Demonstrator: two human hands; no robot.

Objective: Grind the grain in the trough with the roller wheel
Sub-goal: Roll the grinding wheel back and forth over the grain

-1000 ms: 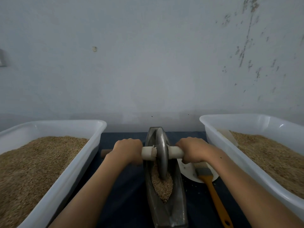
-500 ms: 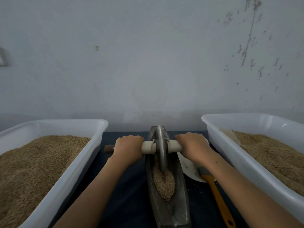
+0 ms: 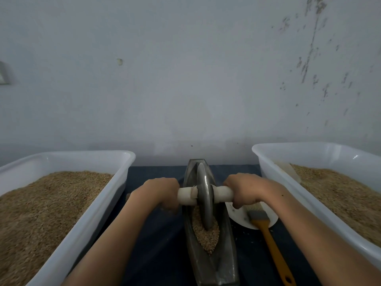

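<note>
Both hands draw the grey metal roller wheel [image 3: 204, 196] back toward the lower frame along the dark boat-shaped trough [image 3: 210, 254] after a push toward the wall half a second ago. The right hand [image 3: 244, 189] uncovers the grey bristles of the orange-handled brush [image 3: 268, 234], resting on the white plate [image 3: 237, 215].

trough [image 3: 214, 265] between tubs [image 3: 86, 228], brush [image 3: 272, 248] right

Nothing readable is showing anywhere: no words, labels, brand marks, numbers or signs are appearing on any surface in view.
</note>
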